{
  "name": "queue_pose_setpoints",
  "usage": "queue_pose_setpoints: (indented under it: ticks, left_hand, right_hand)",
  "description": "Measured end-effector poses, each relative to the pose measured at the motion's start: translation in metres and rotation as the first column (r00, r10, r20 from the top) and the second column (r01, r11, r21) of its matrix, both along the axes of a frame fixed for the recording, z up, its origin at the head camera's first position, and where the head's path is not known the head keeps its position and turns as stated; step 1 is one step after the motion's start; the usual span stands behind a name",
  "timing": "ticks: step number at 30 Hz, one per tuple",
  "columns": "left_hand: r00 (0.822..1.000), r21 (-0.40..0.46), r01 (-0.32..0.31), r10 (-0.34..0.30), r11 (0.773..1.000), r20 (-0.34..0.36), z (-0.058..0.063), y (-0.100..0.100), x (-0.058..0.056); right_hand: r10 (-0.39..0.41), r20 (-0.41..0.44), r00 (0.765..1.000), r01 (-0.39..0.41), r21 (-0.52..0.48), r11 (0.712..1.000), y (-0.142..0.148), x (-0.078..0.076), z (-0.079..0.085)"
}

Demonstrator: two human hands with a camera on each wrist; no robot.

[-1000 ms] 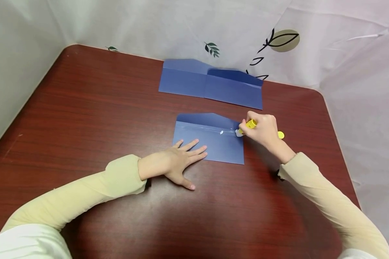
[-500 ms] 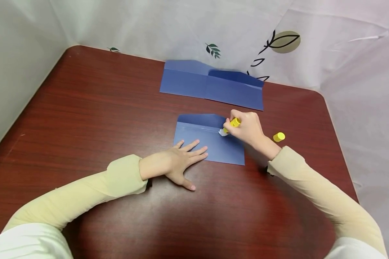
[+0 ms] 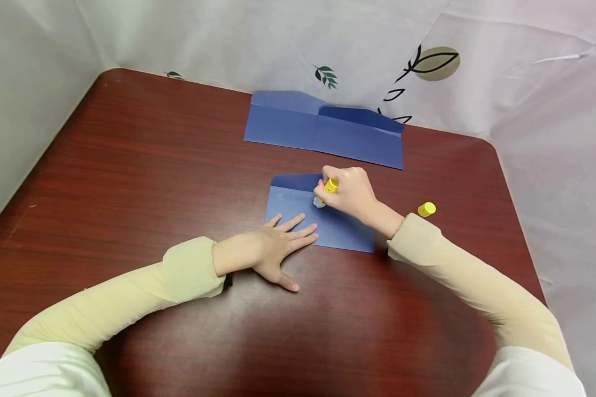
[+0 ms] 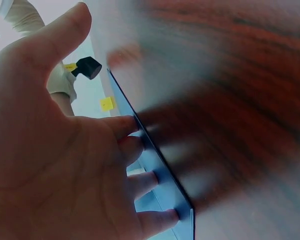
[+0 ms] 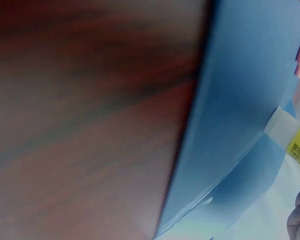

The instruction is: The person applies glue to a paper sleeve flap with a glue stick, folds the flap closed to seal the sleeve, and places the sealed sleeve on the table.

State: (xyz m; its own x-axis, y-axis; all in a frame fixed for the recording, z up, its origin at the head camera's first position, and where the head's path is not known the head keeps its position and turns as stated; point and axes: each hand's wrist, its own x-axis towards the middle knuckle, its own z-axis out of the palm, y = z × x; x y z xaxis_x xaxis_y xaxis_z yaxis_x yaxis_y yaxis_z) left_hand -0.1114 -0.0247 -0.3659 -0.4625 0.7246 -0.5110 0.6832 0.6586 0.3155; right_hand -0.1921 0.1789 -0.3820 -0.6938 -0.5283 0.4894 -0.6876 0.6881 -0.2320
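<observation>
A blue envelope (image 3: 340,229) with its flap folded open lies on the table before me. My left hand (image 3: 278,245) rests on its lower left part with fingers spread, the fingertips (image 4: 145,182) lying over the near edge. In my right hand (image 3: 350,190) I grip a yellow glue stick (image 3: 330,185), tilted, its white end down at the crease below the flap. The right wrist view shows the white end of the glue stick (image 5: 299,142) against the blue paper, near the fold. A small white blob (image 5: 207,200) of glue sits along that fold.
The yellow cap (image 3: 426,209) stands on the table to the right of my right hand. Two more blue envelopes (image 3: 280,128), flaps open, lie side by side at the back edge. A pale patterned curtain (image 3: 258,44) hangs behind the reddish-brown table (image 3: 154,149).
My right hand has slid the glue stick leftward along the crease, from the envelope's right end to about its middle. My left hand has stayed in place.
</observation>
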Motion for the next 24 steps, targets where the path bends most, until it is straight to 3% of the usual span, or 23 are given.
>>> queue_pose_setpoints:
  ticks: [12, 18, 24]
  left_hand:
    - [1.0, 0.008, 0.0, 0.0, 1.0, -0.004, 0.0, 0.0, 0.0]
    - [1.0, 0.024, 0.0, 0.0, 1.0, -0.004, 0.0, -0.001, 0.0]
    - [1.0, 0.023, -0.002, 0.002, 1.0, -0.002, 0.0, -0.001, 0.001]
  right_hand:
    - [0.052, 0.022, 0.998, -0.053, 0.048, 0.997, -0.015, 0.003, 0.002]
    - [0.012, 0.031, 0.999, -0.014, 0.08, 0.997, -0.005, 0.006, 0.004]
    - [-0.027, 0.015, 1.0, 0.026, 0.049, 0.998, 0.011, 0.009, 0.003]
